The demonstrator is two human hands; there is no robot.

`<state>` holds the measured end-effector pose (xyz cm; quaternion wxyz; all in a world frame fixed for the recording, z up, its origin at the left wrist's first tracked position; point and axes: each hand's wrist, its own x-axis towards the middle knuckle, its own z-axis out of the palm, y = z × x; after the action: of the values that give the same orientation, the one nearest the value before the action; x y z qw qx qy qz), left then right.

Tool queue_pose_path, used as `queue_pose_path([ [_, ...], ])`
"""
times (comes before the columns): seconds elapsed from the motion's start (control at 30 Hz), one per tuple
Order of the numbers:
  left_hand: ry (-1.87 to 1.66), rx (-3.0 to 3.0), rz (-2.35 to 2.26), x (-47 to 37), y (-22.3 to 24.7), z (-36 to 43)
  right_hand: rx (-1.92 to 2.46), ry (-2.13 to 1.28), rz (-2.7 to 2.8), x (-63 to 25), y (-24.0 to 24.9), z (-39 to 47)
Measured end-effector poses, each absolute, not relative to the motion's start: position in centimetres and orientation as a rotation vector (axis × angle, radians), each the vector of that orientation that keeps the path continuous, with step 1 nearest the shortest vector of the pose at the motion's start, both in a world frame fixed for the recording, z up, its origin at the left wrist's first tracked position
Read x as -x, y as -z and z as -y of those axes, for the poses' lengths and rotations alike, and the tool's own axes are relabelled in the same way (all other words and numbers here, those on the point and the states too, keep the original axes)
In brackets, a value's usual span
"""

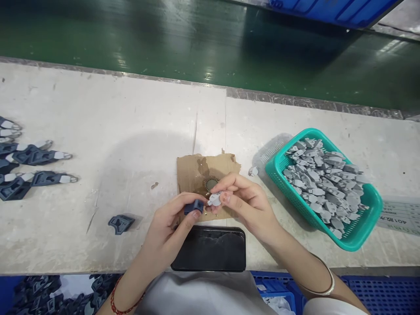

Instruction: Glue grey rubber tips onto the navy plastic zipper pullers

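Note:
Over a piece of brown cardboard [188,173], both hands are close together. My left hand [177,218] is closed on a dark blue plastic part [194,206], pinched between thumb and fingers. Between the thumb and fingers of my right hand [244,203] is a small light grey piece [215,200], just right of the dark part. Whether the two pieces touch is hard to tell. A small round dish [211,185] sits on the cardboard behind the fingers. To the right, a green basket [278,164] holds several grey pieces [331,183].
A black phone [210,249] lies at the front edge. One dark part [120,224] lies to the left, with several joined parts [39,155] beyond. A loose grey piece [253,171] sits beside the basket. Blue bins stand below the table; a green surface [131,43] runs behind.

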<state>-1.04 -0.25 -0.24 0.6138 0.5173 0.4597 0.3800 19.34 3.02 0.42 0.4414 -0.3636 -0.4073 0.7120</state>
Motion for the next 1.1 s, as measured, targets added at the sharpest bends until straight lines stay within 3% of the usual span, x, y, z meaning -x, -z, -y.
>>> queue_pose_path([
  [0.33, -0.814, -1.197, -1.065, 0.82, 0.43, 0.33, 1.101, -1.449, 1.450, -19.32, -0.70, -2.32],
  [0.87, -0.781, -1.265, -1.087, 1.02, 0.62, 0.57, 1.016, -1.271, 1.770, -19.33, -0.97, -2.80],
  [1.1, -0.771, -1.326, -1.121, 1.18, 0.53, 0.54, 1.062, -1.342, 1.823, -19.38, -1.04, -3.07],
])
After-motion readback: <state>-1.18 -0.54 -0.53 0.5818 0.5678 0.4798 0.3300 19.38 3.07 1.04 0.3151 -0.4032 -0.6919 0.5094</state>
